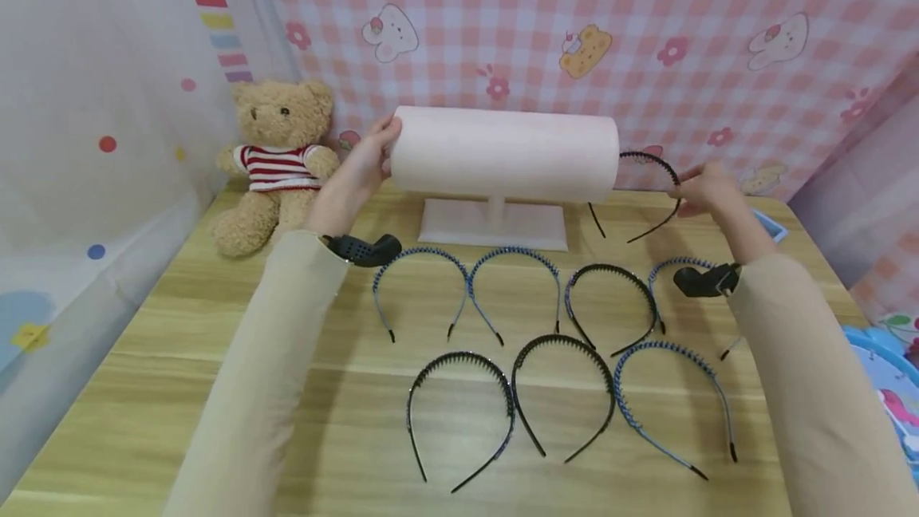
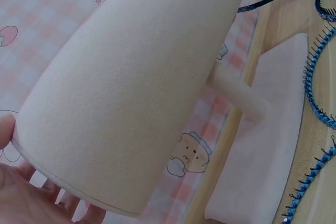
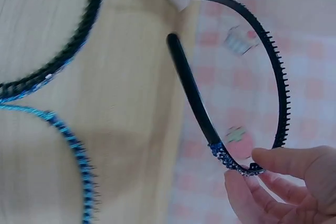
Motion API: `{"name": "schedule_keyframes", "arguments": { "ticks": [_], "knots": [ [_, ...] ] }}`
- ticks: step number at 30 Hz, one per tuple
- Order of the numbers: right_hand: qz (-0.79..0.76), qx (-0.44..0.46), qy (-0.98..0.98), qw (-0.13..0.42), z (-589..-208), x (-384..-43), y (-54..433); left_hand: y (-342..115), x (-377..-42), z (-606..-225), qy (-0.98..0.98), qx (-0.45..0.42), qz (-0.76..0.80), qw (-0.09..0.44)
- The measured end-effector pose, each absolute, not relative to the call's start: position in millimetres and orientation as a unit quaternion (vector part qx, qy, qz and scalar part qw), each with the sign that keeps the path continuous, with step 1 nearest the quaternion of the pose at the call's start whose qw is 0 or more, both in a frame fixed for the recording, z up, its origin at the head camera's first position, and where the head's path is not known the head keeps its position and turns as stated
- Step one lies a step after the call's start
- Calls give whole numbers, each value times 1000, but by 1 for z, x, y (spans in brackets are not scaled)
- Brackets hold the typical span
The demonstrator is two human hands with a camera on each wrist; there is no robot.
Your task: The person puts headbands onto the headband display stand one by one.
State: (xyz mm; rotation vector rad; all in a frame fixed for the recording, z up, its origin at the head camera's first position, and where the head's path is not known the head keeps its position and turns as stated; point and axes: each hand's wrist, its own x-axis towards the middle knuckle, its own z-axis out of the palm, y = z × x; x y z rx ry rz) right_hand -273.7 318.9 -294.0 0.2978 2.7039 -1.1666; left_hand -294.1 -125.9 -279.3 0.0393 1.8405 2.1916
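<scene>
A pale pink padded headband stand stands at the back of the table: a horizontal roll on a short post and a flat base. My left hand grips the roll's left end, the thumb on its edge and the fingers under the end. Beyond the right end, my right hand pinches a black toothed headband between thumb and fingers. That headband is held up with its two tips toward the roll; the roll hides part of it in the head view. Blue glittery trim shows near the pinch.
Blue headbands and black headbands lie in two rows before the stand. A teddy bear in a striped shirt sits at the back left. A light-blue object lies behind my right wrist. A checked pink curtain hangs behind.
</scene>
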Motion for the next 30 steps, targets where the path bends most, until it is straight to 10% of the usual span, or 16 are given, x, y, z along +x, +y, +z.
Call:
{"name": "schedule_keyframes", "arguments": {
  "ticks": [30],
  "knots": [
    [-495,15,867,-57,-254,-234,221,-122,-300,-279,647,-9,750,140]
  ]
}}
